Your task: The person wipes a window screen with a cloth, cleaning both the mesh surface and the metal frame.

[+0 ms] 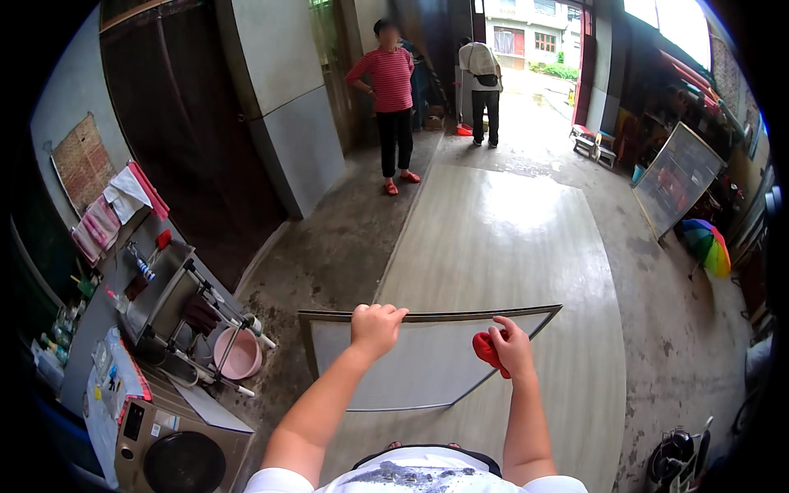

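Observation:
A framed mesh screen (427, 370), pale with a dark thin frame, stands tilted in front of me on the light flooring. My left hand (375, 330) is closed over its top edge, left of the middle. My right hand (515, 352) is near the screen's upper right part, its fingers curled round a bunched red cloth (485, 350). The index finger of that hand points up toward the top edge; I cannot tell whether it touches the frame.
Another framed screen (678, 177) leans at the right, near a rainbow umbrella (705, 246). At left are a washing machine (177, 444), a sink (168, 283) and a pink basin (238, 353). A person in a striped top (393, 82) faces me; another (483, 74) stands by the doorway.

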